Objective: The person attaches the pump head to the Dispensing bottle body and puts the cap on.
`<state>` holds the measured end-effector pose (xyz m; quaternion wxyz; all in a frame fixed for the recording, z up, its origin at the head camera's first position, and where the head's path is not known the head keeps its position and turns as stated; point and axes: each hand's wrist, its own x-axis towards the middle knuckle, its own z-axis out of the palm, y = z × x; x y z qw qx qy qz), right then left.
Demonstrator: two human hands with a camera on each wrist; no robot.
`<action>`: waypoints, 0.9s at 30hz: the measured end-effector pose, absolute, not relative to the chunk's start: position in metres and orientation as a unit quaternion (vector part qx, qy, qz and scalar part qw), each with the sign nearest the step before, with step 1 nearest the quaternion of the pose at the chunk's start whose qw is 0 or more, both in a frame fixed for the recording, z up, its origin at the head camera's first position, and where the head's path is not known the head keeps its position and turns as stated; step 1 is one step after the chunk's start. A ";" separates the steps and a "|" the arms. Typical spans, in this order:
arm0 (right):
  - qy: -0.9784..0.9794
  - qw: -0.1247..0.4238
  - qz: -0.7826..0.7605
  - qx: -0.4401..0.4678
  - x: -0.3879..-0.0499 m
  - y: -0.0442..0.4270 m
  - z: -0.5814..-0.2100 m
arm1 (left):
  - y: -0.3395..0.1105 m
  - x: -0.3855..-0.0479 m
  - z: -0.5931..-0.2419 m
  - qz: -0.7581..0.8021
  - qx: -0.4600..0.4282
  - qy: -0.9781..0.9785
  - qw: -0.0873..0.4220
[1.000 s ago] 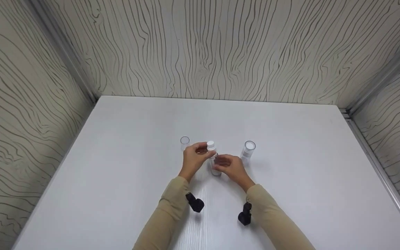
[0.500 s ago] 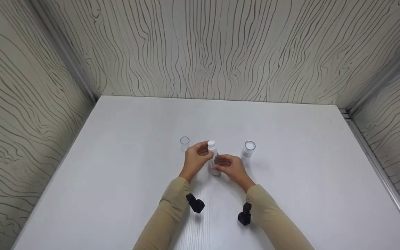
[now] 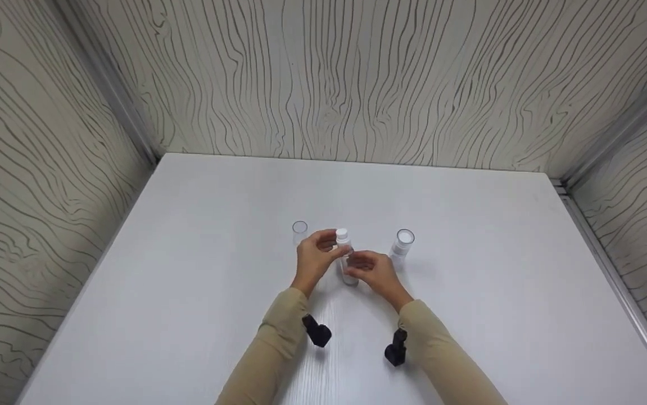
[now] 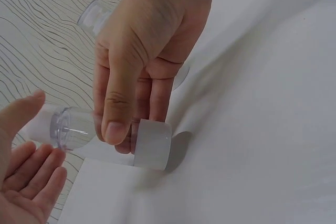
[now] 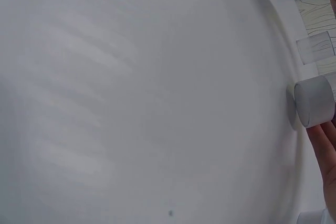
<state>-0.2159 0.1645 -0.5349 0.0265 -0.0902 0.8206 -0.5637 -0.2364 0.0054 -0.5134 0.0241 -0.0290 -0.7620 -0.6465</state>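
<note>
A clear pump bottle (image 3: 350, 279) with a white top (image 3: 342, 234) stands upright, slightly tilted, on the white table between both hands. My left hand (image 3: 313, 261) is at the white upper part, thumb in front and fingers behind. Lower down, my right hand (image 3: 378, 273) grips the clear body between thumb and fingers. The left wrist view shows the right hand (image 4: 142, 40) around the body just above its white base (image 4: 153, 144), while the left hand (image 4: 23, 182) curves around the pump end. In the right wrist view, the right hand's fingers (image 5: 321, 145) show beside the base.
Behind the left hand stands a clear cylindrical cap (image 3: 299, 227). Beyond the right hand is another clear container with a white part inside (image 3: 403, 242). A patterned wall (image 3: 323, 84) rises behind the table (image 3: 216, 225). Black wrist cameras hang below both sleeves.
My left thumb and fingers shift slightly about the white top, first down and then back up. The right hand and the bottle's lower body stay in place.
</note>
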 end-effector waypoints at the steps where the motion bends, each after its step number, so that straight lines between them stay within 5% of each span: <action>1: 0.822 0.027 -0.562 -0.092 -0.214 0.164 -0.531 | 0.006 -0.236 -0.513 -0.646 -0.023 -0.762 0.030; 27: 0.832 0.011 -0.547 -0.090 -0.223 0.165 -0.549 | 0.008 -0.237 -0.511 -0.637 -0.022 -0.768 0.058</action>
